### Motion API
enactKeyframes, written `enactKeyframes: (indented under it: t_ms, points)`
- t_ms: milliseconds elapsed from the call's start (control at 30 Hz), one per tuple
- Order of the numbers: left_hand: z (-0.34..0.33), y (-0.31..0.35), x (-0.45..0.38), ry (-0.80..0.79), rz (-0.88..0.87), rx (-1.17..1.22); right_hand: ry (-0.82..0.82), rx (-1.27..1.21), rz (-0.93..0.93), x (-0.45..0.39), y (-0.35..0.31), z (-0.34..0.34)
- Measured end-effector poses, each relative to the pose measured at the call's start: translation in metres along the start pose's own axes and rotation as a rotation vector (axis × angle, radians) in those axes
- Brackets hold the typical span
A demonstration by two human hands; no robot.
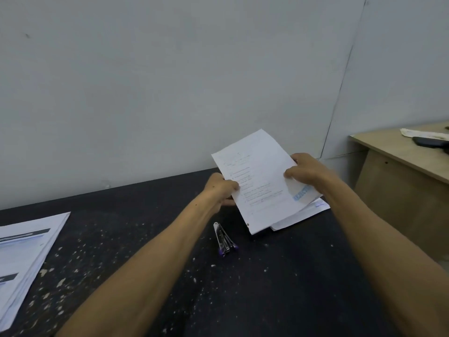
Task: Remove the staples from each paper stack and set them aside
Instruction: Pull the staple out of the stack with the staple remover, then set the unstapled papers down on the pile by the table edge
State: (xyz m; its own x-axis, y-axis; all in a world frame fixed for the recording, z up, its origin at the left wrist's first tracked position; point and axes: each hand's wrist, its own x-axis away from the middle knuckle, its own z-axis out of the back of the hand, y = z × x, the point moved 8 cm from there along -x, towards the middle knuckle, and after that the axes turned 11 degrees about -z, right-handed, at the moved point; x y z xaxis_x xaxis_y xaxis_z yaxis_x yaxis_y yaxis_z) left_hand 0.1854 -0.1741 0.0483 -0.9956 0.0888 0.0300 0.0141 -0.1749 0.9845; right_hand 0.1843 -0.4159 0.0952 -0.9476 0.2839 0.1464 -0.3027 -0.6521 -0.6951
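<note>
A white printed paper stack [260, 183] with a blue stamp near its right edge is held tilted above the dark table [145, 239]. My left hand [220, 188] pinches its left edge, and my right hand [307, 170] grips its right edge. A small dark mark shows at the stack's lower corner [247, 224]; I cannot tell if it is a staple. A metal staple remover with purple tips [224, 239] lies on the table just below the stack, touched by neither hand.
More white sheets [303, 215] lie on the table under the held stack. A thick pile of printed papers [26, 254] sits at the left edge. A beige desk [401, 181] with a dark object stands at the right, and the wall is close behind.
</note>
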Motion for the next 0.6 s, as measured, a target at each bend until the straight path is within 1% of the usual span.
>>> enactKeyframes:
  t_ms: [167,433,600]
  points:
    - [-0.035,-0.027,-0.031,0.009,0.062,-0.054,0.063,0.214,-0.026,-0.037,0.022,0.010]
    - [-0.049,-0.040,-0.053,-0.023,0.006,-0.381,0.017,0.328,-0.120,-0.071,0.070,-0.019]
    - [-0.057,-0.046,-0.057,-0.079,-0.052,-0.546,0.058,0.355,-0.133,-0.074,0.088,-0.024]
